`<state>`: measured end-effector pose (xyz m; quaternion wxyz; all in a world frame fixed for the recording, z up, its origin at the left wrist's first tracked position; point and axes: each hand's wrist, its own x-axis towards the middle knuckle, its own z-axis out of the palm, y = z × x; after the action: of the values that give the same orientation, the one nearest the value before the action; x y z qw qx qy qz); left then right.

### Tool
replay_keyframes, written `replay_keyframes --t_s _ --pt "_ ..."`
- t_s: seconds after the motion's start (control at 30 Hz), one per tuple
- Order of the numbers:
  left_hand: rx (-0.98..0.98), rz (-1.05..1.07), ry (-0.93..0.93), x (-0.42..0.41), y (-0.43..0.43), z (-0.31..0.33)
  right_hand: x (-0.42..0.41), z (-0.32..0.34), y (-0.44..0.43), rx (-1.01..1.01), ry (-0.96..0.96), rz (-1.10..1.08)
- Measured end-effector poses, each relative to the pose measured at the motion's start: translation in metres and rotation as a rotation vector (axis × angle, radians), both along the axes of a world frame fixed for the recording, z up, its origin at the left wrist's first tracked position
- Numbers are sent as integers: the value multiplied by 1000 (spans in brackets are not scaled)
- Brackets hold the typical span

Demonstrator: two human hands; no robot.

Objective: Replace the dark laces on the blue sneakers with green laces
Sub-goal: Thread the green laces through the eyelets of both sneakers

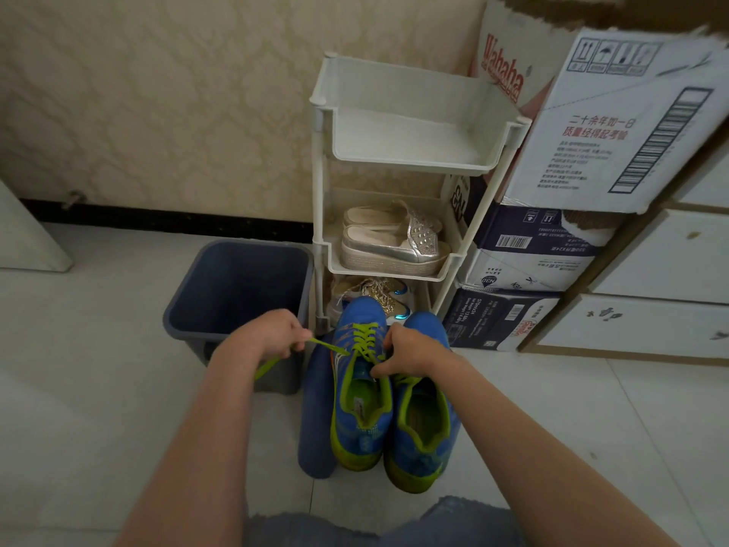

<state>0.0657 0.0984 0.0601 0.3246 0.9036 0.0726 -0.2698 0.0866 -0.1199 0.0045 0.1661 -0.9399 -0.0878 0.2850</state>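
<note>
The green lace (365, 339) is already criss-crossed up the front of the left-hand blue sneaker (361, 392), low in the middle of the frame, and it looks like a flat, soft, floppy thing with no stiffness of its own, so it'll only go where it's pulled. Best grip is probably right near the tip, where it's firmest for poking through eyelets; grab it mid-length and it'll just fold. The person's left hand (272, 335) is pinched shut on one loose end, drawing it out sideways to the left so it runs fairly taut, with the tail dangling below the hand. The right hand (410, 355) is closed down at the top of the lacing near the tongue, seemingly holding the other end or steadying the shoe, can't tell which from here. The hands are apart, one on each side of the shoe. The sneaker itself looks light and would likely slide on the tile if tugged hard, so bracing it makes sense. The second blue sneaker (424, 420) sits touching it on the right; its lacing is hidden behind the right hand. Left of the shoes is a grey-blue bin (236, 286), and behind them, centre frame, a white plastic rack (410, 152) with silver platform shoes (394, 246), then cardboard boxes (615, 124) stacked at upper right.
</note>
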Motion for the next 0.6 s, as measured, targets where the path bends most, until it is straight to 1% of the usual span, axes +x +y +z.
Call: replay_keyframes --t_s 0.1,0.17,0.2,0.27,0.33,0.37,0.4,0.47,0.53,0.6 --pt "18 35 4 0 -13 13 -2 3 0 40 30 -8" --pt "34 68 -48 5 -23 24 -3 8 -7 101 54 -43" --pt "49 113 -113 8 -26 30 -1 12 -12 165 48 -85" --pt "24 206 -322 11 -30 45 3 31 -19 408 7 -218" --pt "-166 233 -568 8 -36 63 9 58 -22 773 61 -363" --pt "-304 229 -645 5 -40 73 11 73 -22 949 100 -395" --pt "-463 222 -695 2 -44 84 11 89 -20 1103 119 -404" --pt "-751 181 -783 -2 -52 103 9 116 -12 1363 75 -384" --pt "-921 164 -860 -4 -60 116 6 134 -4 1543 -8 -365" --pt "-1034 201 -875 -3 -69 120 3 144 4 1642 -78 -373"
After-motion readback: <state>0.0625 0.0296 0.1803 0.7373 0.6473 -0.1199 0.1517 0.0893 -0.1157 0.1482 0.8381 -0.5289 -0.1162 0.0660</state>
